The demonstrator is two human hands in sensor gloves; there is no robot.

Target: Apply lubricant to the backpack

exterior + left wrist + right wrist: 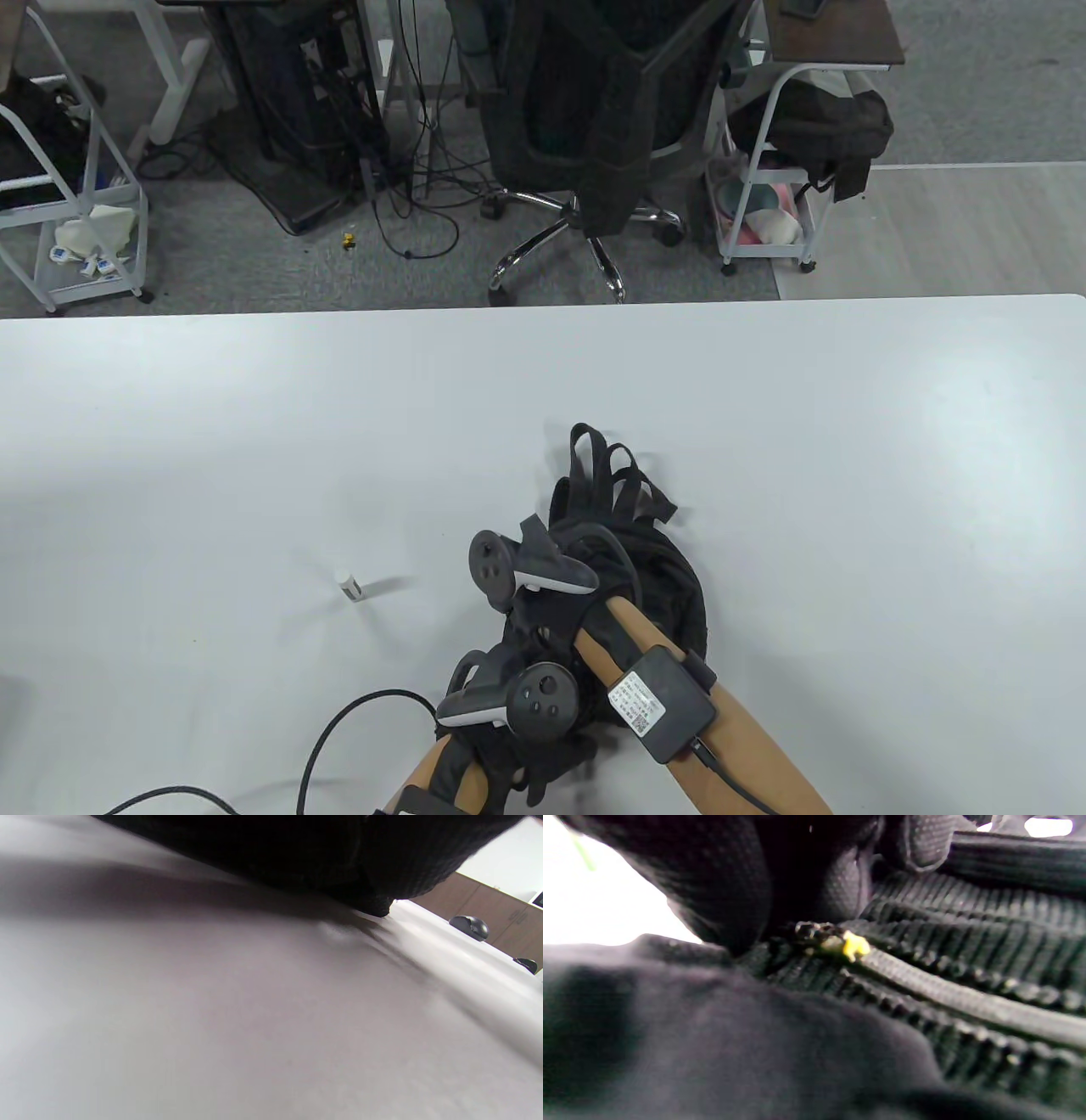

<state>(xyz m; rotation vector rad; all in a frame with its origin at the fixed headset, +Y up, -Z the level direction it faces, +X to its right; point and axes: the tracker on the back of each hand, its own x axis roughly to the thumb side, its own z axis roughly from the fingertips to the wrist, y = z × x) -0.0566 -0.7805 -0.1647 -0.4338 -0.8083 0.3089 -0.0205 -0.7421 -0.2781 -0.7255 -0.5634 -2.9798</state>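
A black backpack (645,560) lies on the white table (764,424) near the front middle, straps toward the far side. My right hand (551,611) reaches over it from the right. In the right wrist view, its gloved fingers (734,899) pinch at the zipper slider (814,931), which has a yellow bit (856,945) on the closed zipper chain (967,1001). My left hand (551,764) rests at the backpack's near edge, its fingers hidden. A small white lubricant tube (349,586) stands on the table left of the backpack, untouched.
A black cable (339,722) loops on the table at the front left. An office chair (585,127) and carts stand beyond the table's far edge. Two dark computer mice (468,927) lie far off on the table in the left wrist view.
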